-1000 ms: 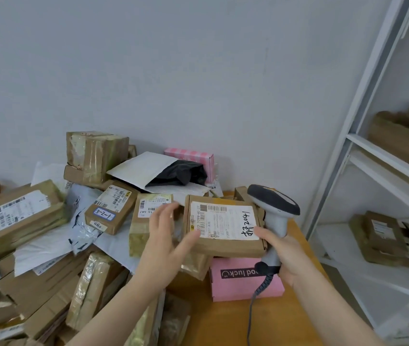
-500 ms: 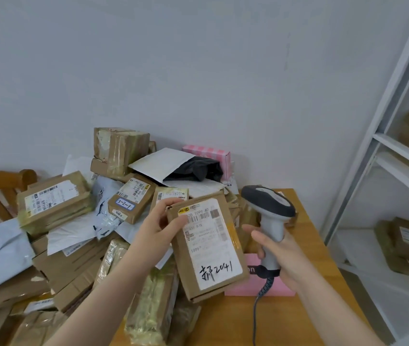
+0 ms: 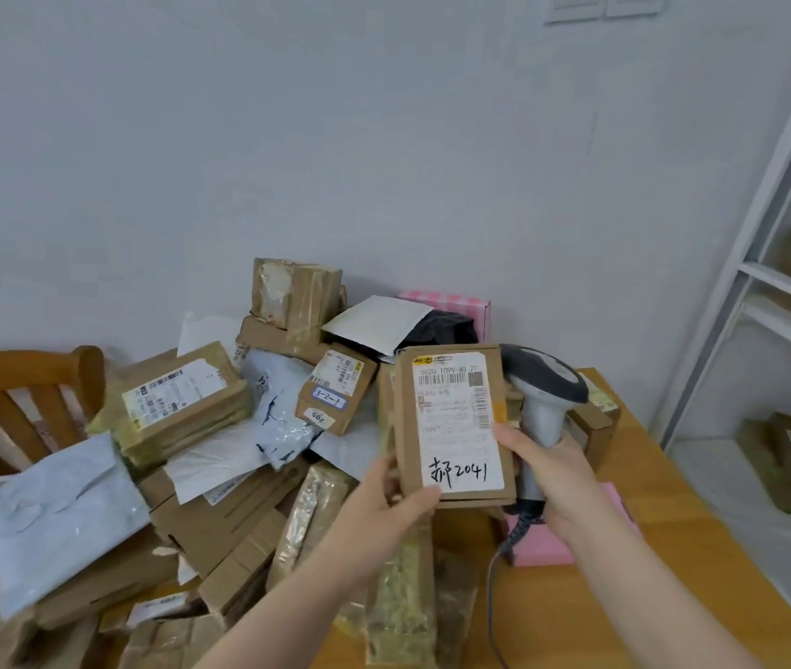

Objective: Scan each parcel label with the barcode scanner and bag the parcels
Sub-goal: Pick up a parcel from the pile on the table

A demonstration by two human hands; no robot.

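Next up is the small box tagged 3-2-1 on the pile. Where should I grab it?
Take the 3-2-1 box across its left and right sides, coming from above. It lies label-up and tilted atop the pile, and those sides look free.

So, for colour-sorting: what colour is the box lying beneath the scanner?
Pink box, best in head view.

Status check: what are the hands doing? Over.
Left hand grips parcel low, label toward camera. Right hand holds scanner, thumb against parcel. Scanner head behind parcel.
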